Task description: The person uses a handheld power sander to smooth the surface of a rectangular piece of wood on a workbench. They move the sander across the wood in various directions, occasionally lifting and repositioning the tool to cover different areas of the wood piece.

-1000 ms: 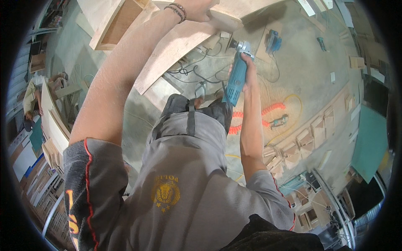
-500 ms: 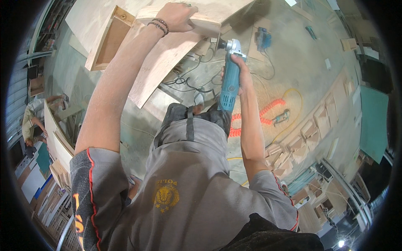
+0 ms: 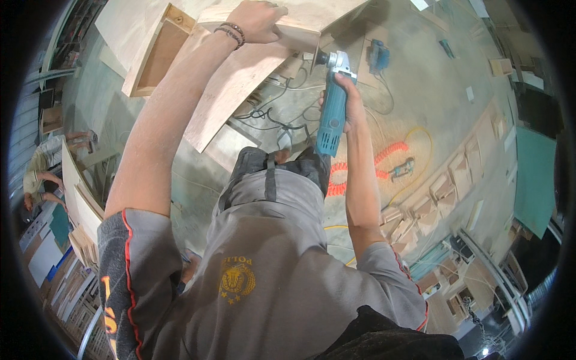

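My right hand (image 3: 351, 99) grips a teal angle grinder (image 3: 332, 114) around its body, with the grey head and disc pointing up at the edge of a pale wooden panel (image 3: 240, 78). My left hand (image 3: 258, 21) presses flat on top of that wooden piece, fingers curled over its edge, with dark bead bracelets on the wrist. The grinder's disc sits right at the corner of the wood, just below my left hand. I wear a grey shirt with red trim and a yellow emblem.
A wooden box frame (image 3: 159, 51) lies at upper left. Black cables (image 3: 270, 117), an orange coiled hose (image 3: 384, 159) with an air tool (image 3: 401, 170) and a blue sander (image 3: 378, 55) lie on the concrete floor. Wooden parts line the right; another person (image 3: 45, 165) crouches left.
The view has tilted so the wooden panel and both hands sit lower in the picture. The grinder head has moved up against the panel's corner under my left hand.
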Action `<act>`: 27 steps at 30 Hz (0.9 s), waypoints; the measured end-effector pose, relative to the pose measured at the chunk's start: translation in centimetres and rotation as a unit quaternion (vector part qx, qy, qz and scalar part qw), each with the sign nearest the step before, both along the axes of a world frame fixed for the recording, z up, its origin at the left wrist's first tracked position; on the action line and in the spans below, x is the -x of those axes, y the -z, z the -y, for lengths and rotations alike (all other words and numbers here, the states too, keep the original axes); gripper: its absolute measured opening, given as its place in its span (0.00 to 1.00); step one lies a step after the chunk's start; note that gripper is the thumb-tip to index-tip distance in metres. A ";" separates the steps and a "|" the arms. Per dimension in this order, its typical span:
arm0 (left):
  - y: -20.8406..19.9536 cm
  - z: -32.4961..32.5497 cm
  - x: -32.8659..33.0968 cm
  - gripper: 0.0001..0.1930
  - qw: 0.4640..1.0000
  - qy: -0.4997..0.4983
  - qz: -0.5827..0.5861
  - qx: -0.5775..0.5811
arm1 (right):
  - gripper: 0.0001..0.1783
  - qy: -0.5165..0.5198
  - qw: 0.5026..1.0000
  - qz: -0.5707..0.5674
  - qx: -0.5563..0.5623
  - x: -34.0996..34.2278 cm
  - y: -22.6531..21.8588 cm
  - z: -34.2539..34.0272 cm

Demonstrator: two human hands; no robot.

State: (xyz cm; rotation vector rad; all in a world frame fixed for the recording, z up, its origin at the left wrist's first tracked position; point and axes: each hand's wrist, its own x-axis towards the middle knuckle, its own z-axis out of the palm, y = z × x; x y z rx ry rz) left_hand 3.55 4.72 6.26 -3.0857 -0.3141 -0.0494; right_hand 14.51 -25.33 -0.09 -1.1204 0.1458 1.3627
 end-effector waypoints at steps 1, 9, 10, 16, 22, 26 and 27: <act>0.0 -0.1 -0.1 0.22 1.000 -0.002 -0.004 -0.003 | 0.29 0.001 1.000 -0.008 0.005 -0.1 0.6 -0.1; -0.6 0.0 -0.3 0.21 1.000 -0.010 -0.006 0.010 | 0.27 0.015 0.995 -0.087 0.038 0.1 6.4 -0.1; -0.3 0.0 -0.3 0.21 1.000 -0.013 -0.010 -0.007 | 0.27 0.020 0.994 -0.103 0.037 0.3 6.9 0.0; -0.6 0.3 -0.3 0.22 0.999 -0.018 -0.036 0.004 | 0.27 0.040 0.992 -0.108 0.041 0.6 7.1 2.7; -1.3 0.6 -0.3 0.19 0.999 -0.014 -0.028 -0.006 | 0.28 0.061 0.994 -0.079 0.052 -0.4 5.7 5.5; -0.8 -0.1 -0.4 0.24 0.999 -0.014 -0.036 0.004 | 0.27 0.052 0.995 -0.075 0.040 -0.8 4.6 6.4; -0.7 0.0 -0.5 0.24 0.999 -0.017 -0.036 0.005 | 0.27 0.049 0.995 -0.072 0.039 -0.9 4.3 6.6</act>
